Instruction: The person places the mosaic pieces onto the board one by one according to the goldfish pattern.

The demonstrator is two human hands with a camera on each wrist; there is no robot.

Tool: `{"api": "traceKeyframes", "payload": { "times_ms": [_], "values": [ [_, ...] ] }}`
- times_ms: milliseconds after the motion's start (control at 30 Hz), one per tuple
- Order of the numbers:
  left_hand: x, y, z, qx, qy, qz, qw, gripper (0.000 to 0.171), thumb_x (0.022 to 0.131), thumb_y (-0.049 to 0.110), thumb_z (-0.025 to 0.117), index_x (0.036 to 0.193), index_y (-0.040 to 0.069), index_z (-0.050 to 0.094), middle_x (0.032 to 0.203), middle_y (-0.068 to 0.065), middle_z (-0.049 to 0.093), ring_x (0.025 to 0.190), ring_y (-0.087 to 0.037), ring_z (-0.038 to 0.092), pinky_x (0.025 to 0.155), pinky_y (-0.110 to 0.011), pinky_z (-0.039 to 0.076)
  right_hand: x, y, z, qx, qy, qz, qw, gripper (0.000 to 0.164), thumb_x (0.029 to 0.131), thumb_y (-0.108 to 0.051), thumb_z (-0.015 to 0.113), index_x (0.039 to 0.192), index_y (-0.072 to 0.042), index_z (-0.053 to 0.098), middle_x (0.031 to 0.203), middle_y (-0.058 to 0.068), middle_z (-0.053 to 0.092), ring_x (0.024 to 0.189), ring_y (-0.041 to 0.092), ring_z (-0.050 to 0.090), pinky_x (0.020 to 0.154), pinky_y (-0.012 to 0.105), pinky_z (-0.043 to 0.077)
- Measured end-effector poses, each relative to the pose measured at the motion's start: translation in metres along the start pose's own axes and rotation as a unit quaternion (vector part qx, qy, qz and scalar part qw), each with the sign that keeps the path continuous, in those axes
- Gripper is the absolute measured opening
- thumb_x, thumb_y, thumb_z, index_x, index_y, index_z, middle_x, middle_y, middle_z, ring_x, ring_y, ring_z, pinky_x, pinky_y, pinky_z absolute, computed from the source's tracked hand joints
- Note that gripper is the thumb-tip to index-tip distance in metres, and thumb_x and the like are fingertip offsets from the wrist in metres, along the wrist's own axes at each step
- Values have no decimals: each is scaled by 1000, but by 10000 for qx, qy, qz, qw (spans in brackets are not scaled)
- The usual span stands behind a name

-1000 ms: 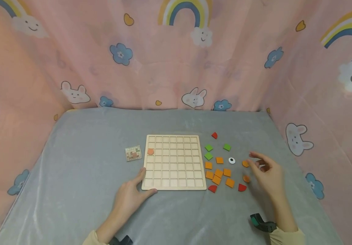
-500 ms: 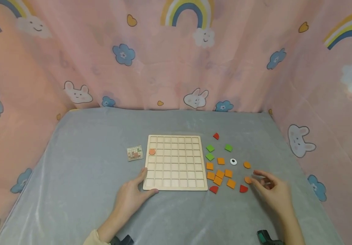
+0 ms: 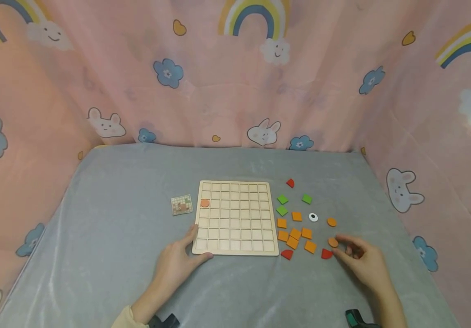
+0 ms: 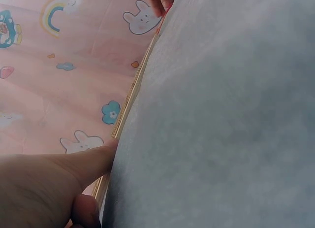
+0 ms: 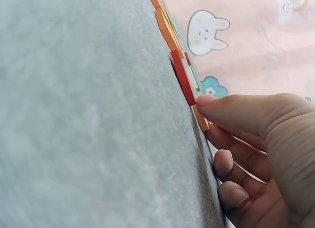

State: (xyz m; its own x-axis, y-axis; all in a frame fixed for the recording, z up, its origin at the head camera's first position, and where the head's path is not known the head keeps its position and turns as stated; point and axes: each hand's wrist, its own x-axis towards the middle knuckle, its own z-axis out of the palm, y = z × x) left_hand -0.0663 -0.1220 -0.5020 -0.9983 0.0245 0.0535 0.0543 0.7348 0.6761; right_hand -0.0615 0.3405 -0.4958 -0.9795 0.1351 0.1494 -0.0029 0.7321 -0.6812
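A square wooden grid board point(image 3: 235, 214) lies on the grey cloth. An orange-red disc point(image 3: 205, 203) sits in one of its left-column cells. My left hand point(image 3: 176, 259) holds the board's near left corner, thumb along the front edge and fingers at the left side. In the left wrist view, the thumb point(image 4: 93, 164) presses the board's edge. To the right, my right hand point(image 3: 364, 262) pinches an orange disc point(image 3: 333, 242) between thumb and index finger, low over the cloth. A red quarter-round piece point(image 5: 183, 78) lies right beside the thumb in the right wrist view.
Several orange squares point(image 3: 292, 242), green diamonds point(image 3: 282, 210), red pieces point(image 3: 287, 254), a white eye piece point(image 3: 313, 217) and another orange disc point(image 3: 331, 222) lie right of the board. A small pattern card point(image 3: 182, 205) lies left. A pink patterned curtain point(image 3: 219, 91) surrounds the table.
My right hand has moved toward me from beside the farther orange disc to the nearer one, closing thumb and index finger around it. The left hand stays at the board's corner.
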Motion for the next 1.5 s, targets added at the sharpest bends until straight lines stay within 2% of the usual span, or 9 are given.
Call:
{"api": "traceKeyframes", "payload": {
  "times_ms": [300,433,567,767,900,1033,1133,1233,1500],
  "values": [
    [10,2,-2,0,86,5,10000,91,75,43,96,149,6,60,150,-10,61,61,-12,55,48,-27,41,12,-2,1,-215,137,-306,9992,31,85,-8,90,114,-2,79,85,3,64,68,4,47,56,21,38],
    [15,3,-4,9,122,55,9999,91,75,43,96,149,6,60,149,-11,61,55,-10,48,46,-27,39,19,-3,1,-320,194,-427,9984,32,84,-8,90,114,-3,80,79,1,58,67,4,45,56,23,35],
    [21,5,-6,-51,132,-8,9999,92,75,44,96,151,7,59,151,-11,59,49,-9,38,44,-27,37,25,-5,1,-497,240,-502,9972,31,85,-10,90,114,-4,80,82,1,59,68,3,44,56,22,35],
    [32,7,-7,1,199,38,9998,93,75,45,95,152,7,58,151,-12,59,49,-8,37,44,-28,36,36,-11,-1,-540,353,-615,9960,30,85,-8,89,114,-3,79,83,2,60,68,3,43,56,21,34],
    [40,7,-9,40,288,129,9995,93,76,46,95,151,8,58,150,-12,60,50,-11,43,45,-28,37,44,-14,-1,-693,460,-710,9940,30,85,-6,89,114,-3,79,81,2,58,68,4,42,56,22,33],
    [44,8,-9,84,416,302,9986,90,75,45,95,149,6,61,147,-13,62,69,-21,69,53,-31,49,49,-13,-2,-758,545,-877,9918,30,85,-7,89,113,-3,80,81,1,59,67,4,42,56,23,32],
    [42,6,-8,128,481,389,9980,88,75,44,96,147,6,63,145,-13,65,98,-31,76,69,-40,58,47,-10,-1,-697,522,-1018,9910,30,85,-6,89,113,-3,80,81,1,61,66,4,42,55,22,32],
    [32,3,-4,85,444,346,9984,86,74,43,96,146,6,65,144,-10,66,115,-40,72,83,-49,60,37,-6,1,-649,426,-940,9925,30,85,-5,88,114,-1,79,83,2,63,67,4,44,55,22,34],
    [-1,-4,5,-39,94,78,9999,89,71,46,97,144,7,66,144,-9,66,123,-38,69,90,-48,60,3,0,5,-948,-171,-13,9953,32,92,-10,83,121,1,76,82,1,59,66,6,45,55,24,38]
  ]
}}
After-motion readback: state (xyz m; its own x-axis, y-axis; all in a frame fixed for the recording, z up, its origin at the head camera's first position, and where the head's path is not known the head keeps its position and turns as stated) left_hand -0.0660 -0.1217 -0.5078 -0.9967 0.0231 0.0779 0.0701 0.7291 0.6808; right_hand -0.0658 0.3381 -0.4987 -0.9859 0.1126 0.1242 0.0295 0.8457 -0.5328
